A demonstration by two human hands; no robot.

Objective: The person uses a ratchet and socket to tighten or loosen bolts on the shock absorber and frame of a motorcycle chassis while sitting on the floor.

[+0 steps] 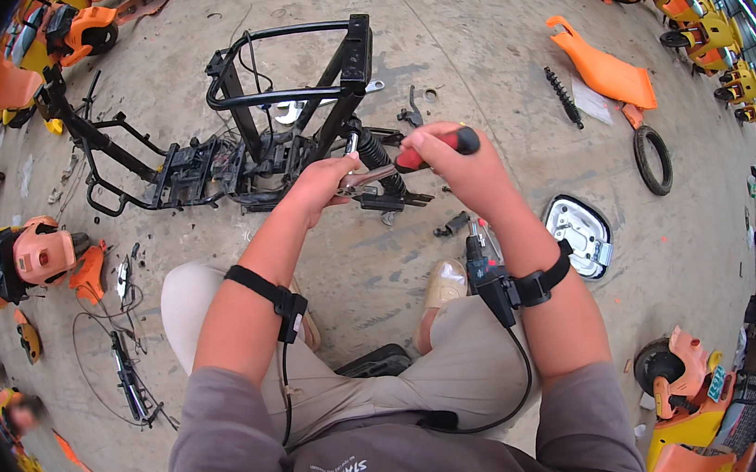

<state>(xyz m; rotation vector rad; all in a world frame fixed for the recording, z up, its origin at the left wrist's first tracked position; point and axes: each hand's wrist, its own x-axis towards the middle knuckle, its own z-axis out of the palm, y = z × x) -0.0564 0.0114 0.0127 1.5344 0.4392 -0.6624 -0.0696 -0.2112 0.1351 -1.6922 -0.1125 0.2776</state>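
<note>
A bare black scooter frame [283,95] lies on the floor in front of me, with a black spring shock absorber [374,154] at its right end. My right hand [455,160] is closed around the red-and-black handle of a ratchet wrench [382,173]. Its silver shaft points left to the lower end of the frame. There my left hand [328,186] grips around the wrench's head, beside a silver socket [351,142] directed at the frame. The exact contact between socket and frame is hidden by the fingers.
Near my right knee stand a cordless drill [478,253] and a silver cast part [580,233]. Farther right lie a loose shock absorber [565,97], an orange panel [603,70] and a tyre [653,161]. Cables and a long black part [128,372] are at left. Several scooters line both sides.
</note>
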